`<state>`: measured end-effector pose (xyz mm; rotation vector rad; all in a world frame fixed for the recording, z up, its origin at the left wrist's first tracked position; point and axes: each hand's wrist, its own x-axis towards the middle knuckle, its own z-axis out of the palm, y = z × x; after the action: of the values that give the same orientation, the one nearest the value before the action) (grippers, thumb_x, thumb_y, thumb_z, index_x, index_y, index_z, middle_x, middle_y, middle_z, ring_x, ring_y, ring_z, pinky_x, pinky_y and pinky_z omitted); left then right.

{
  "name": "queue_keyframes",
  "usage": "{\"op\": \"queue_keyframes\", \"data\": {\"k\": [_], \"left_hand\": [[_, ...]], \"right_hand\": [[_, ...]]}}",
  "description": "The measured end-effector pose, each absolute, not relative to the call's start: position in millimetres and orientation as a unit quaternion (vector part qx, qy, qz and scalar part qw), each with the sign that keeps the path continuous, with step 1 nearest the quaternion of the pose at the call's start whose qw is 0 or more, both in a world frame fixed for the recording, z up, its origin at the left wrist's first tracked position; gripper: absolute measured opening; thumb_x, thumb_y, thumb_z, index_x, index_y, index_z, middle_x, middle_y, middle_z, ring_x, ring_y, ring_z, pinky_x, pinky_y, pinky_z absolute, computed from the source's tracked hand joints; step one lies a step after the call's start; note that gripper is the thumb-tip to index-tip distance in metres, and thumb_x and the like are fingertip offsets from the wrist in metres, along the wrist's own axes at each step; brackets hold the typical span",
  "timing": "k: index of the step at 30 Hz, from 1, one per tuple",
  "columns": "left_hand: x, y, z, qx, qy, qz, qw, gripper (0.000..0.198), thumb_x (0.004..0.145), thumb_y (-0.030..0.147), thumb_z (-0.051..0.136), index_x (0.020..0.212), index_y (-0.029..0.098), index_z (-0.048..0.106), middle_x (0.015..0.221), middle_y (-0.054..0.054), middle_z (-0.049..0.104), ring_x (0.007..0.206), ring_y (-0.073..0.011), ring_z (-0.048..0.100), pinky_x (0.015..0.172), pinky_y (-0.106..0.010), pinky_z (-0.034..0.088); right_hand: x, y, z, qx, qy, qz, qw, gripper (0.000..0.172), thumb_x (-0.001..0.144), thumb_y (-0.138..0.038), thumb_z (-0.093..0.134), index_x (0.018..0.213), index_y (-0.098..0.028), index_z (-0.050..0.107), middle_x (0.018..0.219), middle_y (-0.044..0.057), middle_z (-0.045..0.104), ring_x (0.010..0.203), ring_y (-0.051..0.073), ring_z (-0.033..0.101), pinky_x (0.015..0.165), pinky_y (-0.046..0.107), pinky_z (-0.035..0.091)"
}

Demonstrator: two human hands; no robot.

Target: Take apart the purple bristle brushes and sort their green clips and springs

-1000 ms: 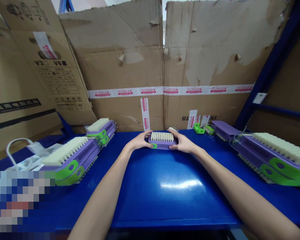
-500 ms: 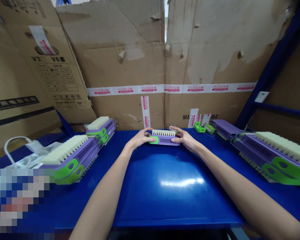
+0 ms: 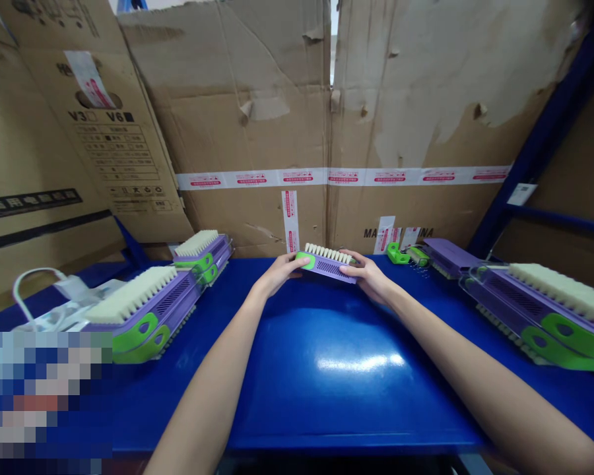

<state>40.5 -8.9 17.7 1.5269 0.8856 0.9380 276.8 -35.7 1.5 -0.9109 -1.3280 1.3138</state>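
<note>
Both my hands hold one purple brush (image 3: 324, 266) at the back middle of the blue table, cream bristles facing up. My left hand (image 3: 281, 272) grips its green end, thumb on the front side. At the other end, my right hand (image 3: 369, 274) has its thumb on the purple side and fingers behind, partly hidden. The brush tilts, its right end lower than its left. To the right of my right hand lie a bright green plastic part (image 3: 397, 253) and a small green piece (image 3: 418, 256) with thin wires.
Stacked purple-green brushes stand at left (image 3: 148, 310) and right (image 3: 549, 316), with another stack (image 3: 205, 256) farther back left. A purple piece (image 3: 450, 256) lies back right. A white cable and plug (image 3: 74, 290) sit far left. Cardboard (image 3: 247, 132) walls the back of the blue table (image 3: 346, 402).
The brush has gone from nearly level to tilted, its left green end raised and its right end lower. Both hands keep hold of it, and the view has shifted slightly.
</note>
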Motion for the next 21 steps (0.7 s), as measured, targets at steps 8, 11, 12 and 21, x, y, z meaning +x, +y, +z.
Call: {"op": "queue_keyframes", "data": {"k": [8, 11, 12, 21], "left_hand": [[40, -8, 18, 0.634, 0.368, 0.399, 0.551, 0.053, 0.066, 0.041, 0.073, 0.111, 0.014, 0.065, 0.117, -0.012, 0.066, 0.113, -0.0279, 0.056, 0.092, -0.038, 0.042], [38, -6, 18, 0.617, 0.342, 0.412, 0.576, 0.052, 0.064, 0.037, 0.077, 0.109, 0.013, 0.066, 0.114, -0.012, 0.068, 0.108, -0.0259, 0.059, 0.094, -0.038, 0.043], [37, -5, 18, 0.607, 0.335, 0.413, 0.591, 0.051, 0.064, 0.036, 0.078, 0.108, 0.013, 0.067, 0.114, -0.012, 0.067, 0.108, -0.0250, 0.060, 0.096, -0.038, 0.043], [29, -8, 12, 0.560, 0.365, 0.345, 0.659, 0.042, 0.062, 0.033, 0.082, 0.098, 0.013, 0.070, 0.111, -0.012, 0.069, 0.109, -0.0227, 0.060, 0.104, -0.040, 0.040]], "right_hand": [[276, -38, 3, -0.376, -0.525, 0.574, 0.504, 0.074, 0.061, -0.029, 0.078, 0.128, -0.018, 0.050, 0.114, 0.009, 0.067, 0.107, 0.024, 0.062, 0.101, 0.041, 0.043], [275, -39, 4, -0.366, -0.523, 0.581, 0.505, 0.074, 0.060, -0.028, 0.079, 0.128, -0.018, 0.049, 0.114, 0.010, 0.067, 0.106, 0.023, 0.062, 0.101, 0.039, 0.043], [275, -39, 5, -0.365, -0.527, 0.577, 0.506, 0.074, 0.060, -0.029, 0.079, 0.128, -0.018, 0.050, 0.114, 0.010, 0.067, 0.106, 0.023, 0.062, 0.100, 0.039, 0.043], [278, -40, 5, -0.376, -0.542, 0.556, 0.505, 0.075, 0.057, -0.028, 0.081, 0.126, -0.019, 0.052, 0.107, 0.009, 0.068, 0.101, 0.023, 0.063, 0.100, 0.042, 0.042]]}}
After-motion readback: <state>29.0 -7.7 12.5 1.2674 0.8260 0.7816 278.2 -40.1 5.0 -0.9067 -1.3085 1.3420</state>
